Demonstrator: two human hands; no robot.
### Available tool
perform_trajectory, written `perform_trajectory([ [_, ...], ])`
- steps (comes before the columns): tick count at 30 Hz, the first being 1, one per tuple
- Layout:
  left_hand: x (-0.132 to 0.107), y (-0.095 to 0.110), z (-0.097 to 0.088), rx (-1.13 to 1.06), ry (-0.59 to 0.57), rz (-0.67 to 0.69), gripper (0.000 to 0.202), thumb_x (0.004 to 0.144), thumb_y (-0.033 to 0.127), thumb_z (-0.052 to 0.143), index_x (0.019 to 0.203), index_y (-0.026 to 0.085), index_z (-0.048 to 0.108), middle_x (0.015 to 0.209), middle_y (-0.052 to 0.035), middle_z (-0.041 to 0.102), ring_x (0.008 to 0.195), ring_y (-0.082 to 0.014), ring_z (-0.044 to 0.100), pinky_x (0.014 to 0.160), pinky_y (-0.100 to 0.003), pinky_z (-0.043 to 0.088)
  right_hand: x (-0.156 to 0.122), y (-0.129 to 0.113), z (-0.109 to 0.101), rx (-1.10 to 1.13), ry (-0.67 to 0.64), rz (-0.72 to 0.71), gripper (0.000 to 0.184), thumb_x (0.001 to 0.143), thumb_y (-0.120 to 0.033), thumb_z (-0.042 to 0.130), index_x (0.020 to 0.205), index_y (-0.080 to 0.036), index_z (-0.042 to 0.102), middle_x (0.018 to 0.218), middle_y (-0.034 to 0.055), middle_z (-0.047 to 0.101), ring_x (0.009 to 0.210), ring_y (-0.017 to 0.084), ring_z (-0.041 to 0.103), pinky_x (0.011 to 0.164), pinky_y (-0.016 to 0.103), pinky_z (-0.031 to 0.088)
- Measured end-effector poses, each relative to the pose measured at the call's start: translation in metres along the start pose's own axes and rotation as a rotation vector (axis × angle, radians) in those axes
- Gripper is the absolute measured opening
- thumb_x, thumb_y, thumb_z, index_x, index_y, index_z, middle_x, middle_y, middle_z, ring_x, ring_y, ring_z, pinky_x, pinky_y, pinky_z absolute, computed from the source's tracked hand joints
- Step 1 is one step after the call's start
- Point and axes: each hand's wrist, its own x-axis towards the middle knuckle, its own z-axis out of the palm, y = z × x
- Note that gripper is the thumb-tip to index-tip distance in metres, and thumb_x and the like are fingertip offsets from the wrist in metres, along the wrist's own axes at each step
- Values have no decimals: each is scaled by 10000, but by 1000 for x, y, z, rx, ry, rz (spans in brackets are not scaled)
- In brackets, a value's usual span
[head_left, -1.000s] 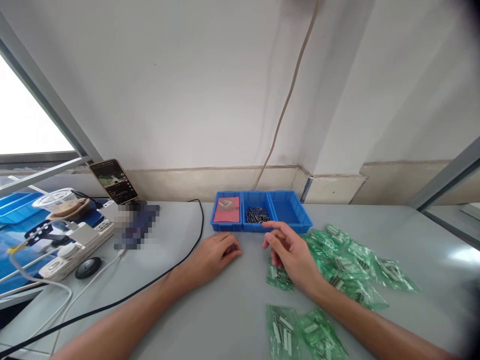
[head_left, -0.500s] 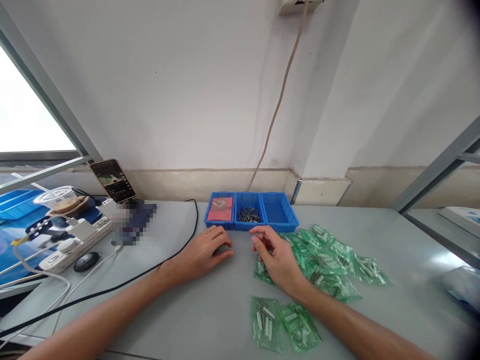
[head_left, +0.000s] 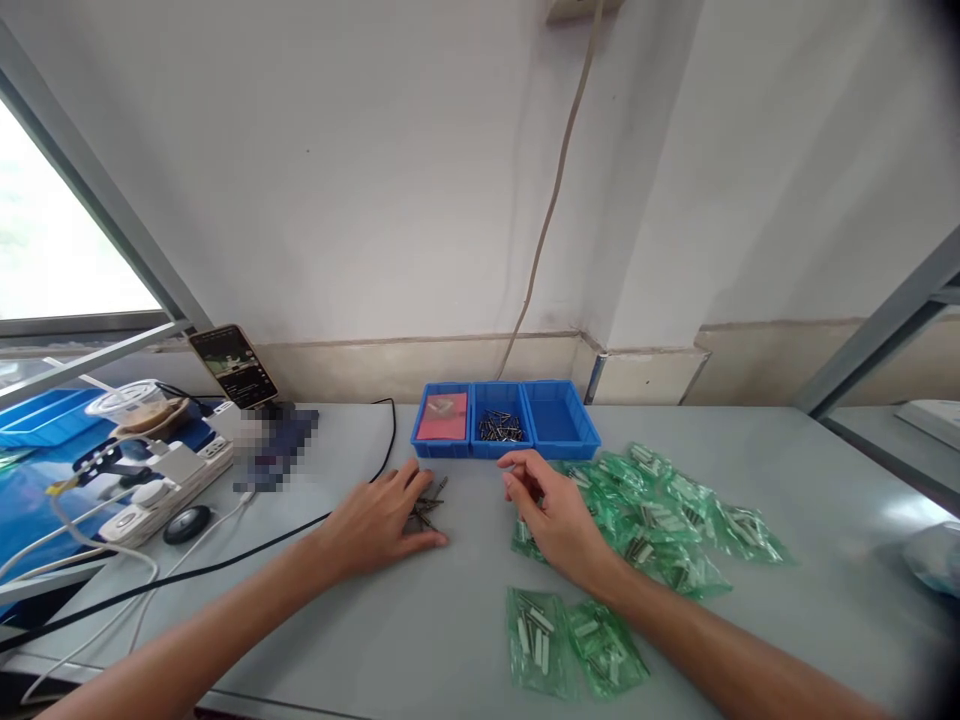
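My left hand (head_left: 379, 522) rests on the table with thumb and fingers spread. A small loose pile of dark metal screws or pins (head_left: 426, 510) lies on the table beside its fingertips, partly hidden by them. My right hand (head_left: 553, 508) hovers or rests near the front of the blue trays, fingers loosely curled, thumb and index finger apart, nothing visible in them. Behind it a blue bin (head_left: 484, 449) holds many similar metal pieces (head_left: 500, 427). Under and beside my right wrist are several green bags (head_left: 660, 518) with metal and white pieces inside.
The left bin holds a pink card (head_left: 442, 418) with a small clear bag; the right bin (head_left: 559, 420) shows its bare bottom. Two green bags (head_left: 538, 640) lie nearer me. A black cable (head_left: 247, 548), a mouse (head_left: 187, 524), a power strip (head_left: 169, 490) and a phone (head_left: 234, 365) are left.
My left hand has drawn back a little to the left and its fingers have spread, uncovering the small pile of metal pieces. My right hand has hardly moved. The view has shifted slightly.
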Motion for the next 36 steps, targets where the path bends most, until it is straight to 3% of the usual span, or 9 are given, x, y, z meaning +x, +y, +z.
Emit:
perform_trajectory([
  [6, 31, 9, 22, 60, 29, 59, 325, 1133, 500, 422, 1147, 205, 558, 1023, -70, 661, 670, -194, 656, 582, -283, 445, 1, 2, 2, -14, 31, 0, 232, 1075, -412, 496, 1165, -254, 640, 805, -11, 645, 688, 179, 601, 636, 288, 477],
  [12, 54, 16, 26, 64, 33, 222, 244, 1144, 402, 449, 1100, 188, 558, 1015, -62, 677, 764, -205, 686, 584, -274, 421, 3, 6, 0, -172, 56, -51, 186, 1071, -310, 501, 1036, -251, 674, 882, 23, 684, 772, 210, 624, 716, 329, 486],
  [18, 51, 9, 31, -137, 109, 231, 249, 1124, 455, 509, 1131, 211, 559, 1081, -36, 655, 840, -182, 679, 681, -272, 479, 7, 12, 3, -369, -125, -179, 158, 1025, -185, 598, 1103, -239, 724, 1081, 76, 671, 999, 264, 653, 885, 397, 512],
  [25, 50, 10, 26, -252, 111, 246, 187, 1132, 378, 517, 1120, 210, 597, 1093, -29, 653, 896, -168, 670, 769, -270, 504, 8, 9, 6, -418, -242, -173, 111, 1039, -174, 633, 1054, -236, 723, 1025, 46, 678, 989, 254, 648, 873, 390, 488],
  [28, 51, 10, 25, -271, 122, 252, 187, 1129, 367, 528, 1096, 206, 617, 1076, -23, 654, 894, -163, 663, 753, -263, 493, 8, 10, 6, -433, -253, -168, 87, 1026, -158, 657, 1029, -232, 701, 1030, 35, 677, 998, 249, 640, 874, 381, 477],
  [36, 51, 10, 21, -297, 128, 251, 153, 1120, 348, 555, 1095, 217, 630, 1072, -10, 649, 893, -151, 653, 766, -256, 483, 7, 9, 8, -412, -174, -147, 140, 1056, -145, 512, 994, -224, 610, 1017, 45, 652, 923, 229, 619, 828, 366, 479],
])
